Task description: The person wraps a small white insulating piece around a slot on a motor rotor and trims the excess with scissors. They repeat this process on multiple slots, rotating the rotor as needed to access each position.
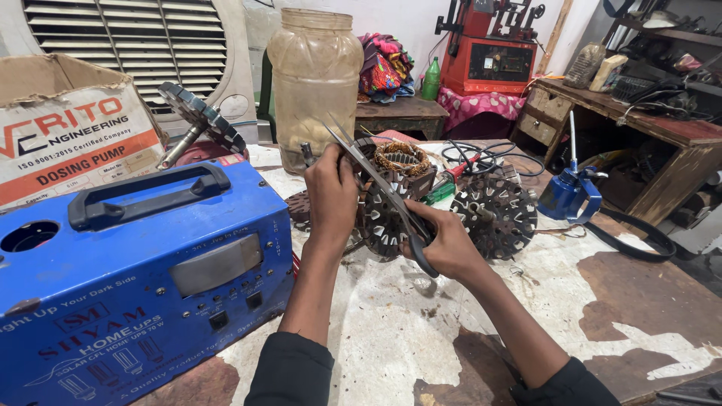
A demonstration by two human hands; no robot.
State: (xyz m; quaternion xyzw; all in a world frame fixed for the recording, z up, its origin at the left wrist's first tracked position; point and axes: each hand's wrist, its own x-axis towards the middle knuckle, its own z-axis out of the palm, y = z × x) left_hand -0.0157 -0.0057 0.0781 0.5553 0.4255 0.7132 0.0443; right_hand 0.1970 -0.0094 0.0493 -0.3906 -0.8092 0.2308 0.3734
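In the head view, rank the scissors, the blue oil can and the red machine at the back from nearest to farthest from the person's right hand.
1. Scissors: held in the right hand.
2. Blue oil can: on the bench, to the right.
3. Red machine: far back, by the wall.

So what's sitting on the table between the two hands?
In the head view, a dark slotted motor core stands between the left hand and right hand, with the scissors crossing in front of it.

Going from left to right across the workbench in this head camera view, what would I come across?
Blue box with a handle → left hand → scissors → right hand → dark slotted motor core → blue oil can → wooden side table.
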